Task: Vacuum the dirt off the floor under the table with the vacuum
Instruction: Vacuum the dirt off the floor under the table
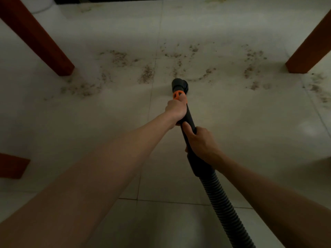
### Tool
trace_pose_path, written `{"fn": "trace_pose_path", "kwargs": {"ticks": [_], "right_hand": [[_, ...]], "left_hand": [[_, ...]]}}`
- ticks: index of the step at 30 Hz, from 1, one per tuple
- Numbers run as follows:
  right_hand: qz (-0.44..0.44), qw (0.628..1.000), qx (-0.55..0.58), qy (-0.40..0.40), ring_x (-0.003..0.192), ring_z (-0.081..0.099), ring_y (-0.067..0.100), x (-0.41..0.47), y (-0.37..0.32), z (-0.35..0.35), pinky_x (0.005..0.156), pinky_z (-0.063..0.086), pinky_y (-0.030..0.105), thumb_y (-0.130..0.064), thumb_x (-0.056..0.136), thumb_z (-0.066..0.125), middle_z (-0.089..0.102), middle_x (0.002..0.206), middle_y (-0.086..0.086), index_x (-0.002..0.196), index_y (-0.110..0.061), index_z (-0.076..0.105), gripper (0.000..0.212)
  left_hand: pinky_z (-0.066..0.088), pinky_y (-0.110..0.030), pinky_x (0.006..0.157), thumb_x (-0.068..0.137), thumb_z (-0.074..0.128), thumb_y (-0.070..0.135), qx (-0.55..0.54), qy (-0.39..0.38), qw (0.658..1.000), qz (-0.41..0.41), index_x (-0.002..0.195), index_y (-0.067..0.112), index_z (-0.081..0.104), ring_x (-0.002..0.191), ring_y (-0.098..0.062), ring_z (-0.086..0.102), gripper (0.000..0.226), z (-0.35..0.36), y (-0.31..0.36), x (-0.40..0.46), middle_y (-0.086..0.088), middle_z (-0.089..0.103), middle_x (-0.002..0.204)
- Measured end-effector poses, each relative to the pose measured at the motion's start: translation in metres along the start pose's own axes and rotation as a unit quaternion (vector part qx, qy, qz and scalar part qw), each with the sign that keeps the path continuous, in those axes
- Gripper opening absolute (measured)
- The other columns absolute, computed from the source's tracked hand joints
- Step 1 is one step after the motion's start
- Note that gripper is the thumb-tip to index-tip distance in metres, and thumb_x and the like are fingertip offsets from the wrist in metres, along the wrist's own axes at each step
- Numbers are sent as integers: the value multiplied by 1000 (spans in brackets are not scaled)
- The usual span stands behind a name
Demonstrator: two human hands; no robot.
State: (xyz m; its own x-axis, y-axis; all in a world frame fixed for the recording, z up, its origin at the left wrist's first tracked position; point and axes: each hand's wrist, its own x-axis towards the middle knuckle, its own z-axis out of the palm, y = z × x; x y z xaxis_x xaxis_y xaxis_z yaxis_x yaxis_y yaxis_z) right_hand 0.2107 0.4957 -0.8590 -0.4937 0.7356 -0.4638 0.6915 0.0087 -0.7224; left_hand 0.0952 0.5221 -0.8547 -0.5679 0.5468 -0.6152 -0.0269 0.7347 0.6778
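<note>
A black vacuum wand (189,119) with an orange collar runs from the ribbed hose (222,201) at the bottom right up to a round black nozzle (179,85) resting on the pale tiled floor. My left hand (176,109) grips the wand just behind the orange collar. My right hand (201,142) grips it lower, where the wand meets the hose cuff. Brown dirt (146,74) lies scattered in patches across the tiles beyond and beside the nozzle, from the left leg to the far right.
Two red-brown wooden table legs stand on the floor, one at the left (41,42) and one at the right (309,49). Another wooden piece (12,165) shows at the left edge. A white object (41,4) sits at the top left.
</note>
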Motion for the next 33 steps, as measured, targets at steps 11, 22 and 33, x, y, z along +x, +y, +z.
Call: {"fn": "trace_pose_path", "kwargs": {"ticks": [11, 22, 33], "right_hand": [[-31, 992, 57, -106, 55, 64, 23, 16, -59, 81, 65, 58, 38, -51, 97, 37, 65, 64, 9, 79, -4, 57, 54], [28, 932, 303, -198, 50, 60, 26, 36, -88, 114, 50, 51, 30, -48, 98, 36, 60, 59, 12, 87, -1, 54, 51], [-12, 978, 203, 42, 70, 67, 41, 7, -60, 115, 64, 56, 56, -44, 91, 56, 64, 80, 21, 82, -20, 55, 26]], "left_hand": [[51, -34, 73, 97, 30, 53, -65, 86, 993, -43, 130, 6, 42, 95, -25, 55, 59, -108, -48, 21, -11, 55, 116], [48, -29, 71, 98, 39, 41, -264, -40, 963, 24, 84, 6, 51, 67, -18, 55, 40, -153, -72, 38, -9, 56, 76], [48, -46, 96, 98, 36, 42, -197, -40, 980, 9, 122, -2, 47, 109, -35, 57, 51, -137, -43, 42, -19, 57, 113]]}}
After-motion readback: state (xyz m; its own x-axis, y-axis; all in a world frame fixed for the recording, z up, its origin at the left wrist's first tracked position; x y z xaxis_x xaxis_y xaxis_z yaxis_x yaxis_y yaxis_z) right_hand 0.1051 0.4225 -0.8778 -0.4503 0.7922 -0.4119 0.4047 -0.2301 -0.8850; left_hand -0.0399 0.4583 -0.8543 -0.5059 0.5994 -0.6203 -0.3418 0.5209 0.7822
